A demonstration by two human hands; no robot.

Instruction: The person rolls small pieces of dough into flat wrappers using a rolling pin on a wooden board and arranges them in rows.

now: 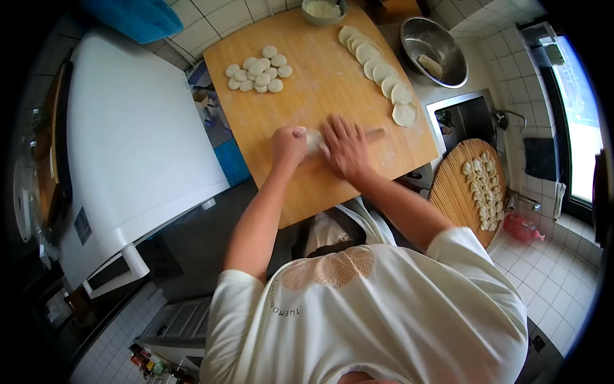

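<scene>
My left hand (290, 146) is closed, with its fingers pinching the edge of a pale dough round (313, 141) on the wooden board (307, 77). Beside it, my right hand (346, 146) lies flat over a wooden rolling pin (375, 135), fingers stretched out and slightly smeared by motion. Only the pin's right end shows clearly; the rest is under the palm and over the dough. Small flattened dough pieces (259, 70) are heaped at the board's left. Rolled wrappers (387, 80) overlap in a curved row along its right side.
A bowl of white flour (322, 9) stands at the board's far edge. To the right are a metal bowl (416, 38) with some dough, a sink (470, 105), and a round woven tray (453, 182) of dumplings. A white appliance (134, 128) stands left.
</scene>
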